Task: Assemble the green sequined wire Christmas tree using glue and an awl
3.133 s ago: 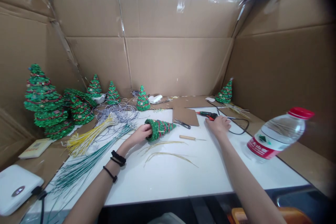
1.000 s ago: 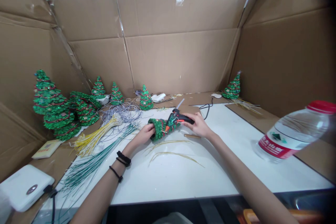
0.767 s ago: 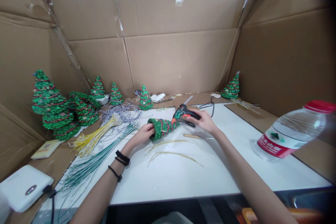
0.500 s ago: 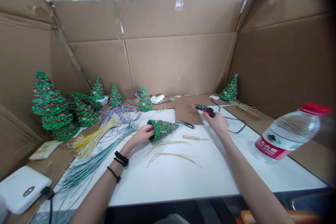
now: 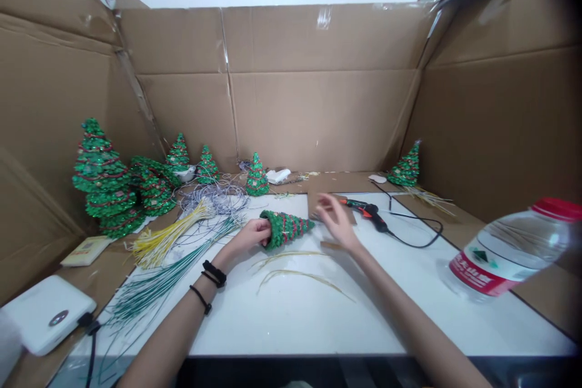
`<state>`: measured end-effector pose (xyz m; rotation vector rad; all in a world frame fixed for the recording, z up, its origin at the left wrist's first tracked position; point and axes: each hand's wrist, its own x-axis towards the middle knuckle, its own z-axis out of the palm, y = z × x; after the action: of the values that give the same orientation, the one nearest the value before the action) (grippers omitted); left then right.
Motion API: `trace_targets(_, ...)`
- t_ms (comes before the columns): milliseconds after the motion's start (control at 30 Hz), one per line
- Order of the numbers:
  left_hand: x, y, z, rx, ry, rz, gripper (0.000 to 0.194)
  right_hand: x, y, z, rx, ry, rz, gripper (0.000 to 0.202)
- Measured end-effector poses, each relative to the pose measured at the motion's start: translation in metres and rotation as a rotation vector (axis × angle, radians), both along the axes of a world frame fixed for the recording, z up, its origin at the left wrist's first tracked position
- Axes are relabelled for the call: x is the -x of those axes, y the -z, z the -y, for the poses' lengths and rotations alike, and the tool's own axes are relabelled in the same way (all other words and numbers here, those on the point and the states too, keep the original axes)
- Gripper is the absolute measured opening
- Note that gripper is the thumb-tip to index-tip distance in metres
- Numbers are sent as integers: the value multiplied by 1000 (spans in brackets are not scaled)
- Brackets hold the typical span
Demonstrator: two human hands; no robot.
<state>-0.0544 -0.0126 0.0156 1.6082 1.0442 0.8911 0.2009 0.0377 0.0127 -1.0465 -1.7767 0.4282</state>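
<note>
My left hand (image 5: 253, 235) grips the base of a small green Christmas tree (image 5: 288, 228), which lies on its side with its tip to the right. Red garland winds round the tree. Just past the tip is my right hand (image 5: 334, 218), fingers apart and nothing visible in them; it covers most of the snips and part of the wooden-handled awl (image 5: 331, 245). To the right of that hand a black and orange glue gun (image 5: 370, 213) rests on the table with its cord trailing right. Thin yellowish strands (image 5: 300, 273) lie in front of the tree.
Bundles of yellow wire (image 5: 170, 236) and green wire (image 5: 168, 279) lie on the left, beside tangled purple wire (image 5: 213, 200). Several decorated trees (image 5: 102, 185) stand along the back and left. A water bottle (image 5: 504, 254) stands right, a white box (image 5: 50, 314) left. Cardboard walls (image 5: 318, 115) enclose the table.
My right hand has let go of the glue gun, which now lies on the table, and has moved left toward the tree's tip. My left hand still holds the tree. The view has shifted slightly.
</note>
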Motion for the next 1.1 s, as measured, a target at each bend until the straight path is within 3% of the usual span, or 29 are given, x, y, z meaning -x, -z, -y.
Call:
trace_targets(100, 0, -3, 2, 6, 5, 13, 9, 38, -4, 20, 62, -331, 4, 44)
trace_targets(200, 0, -5, 3, 7, 12, 31, 12, 56, -4, 30, 106, -432, 52, 44)
trace_targets(733, -5, -7, 4, 55, 42, 13, 28, 58, 7, 31, 90, -433, 86, 47)
trace_targets(1100, -8, 6, 2, 58, 7, -23, 28, 56, 7, 23, 159, -547, -2, 46)
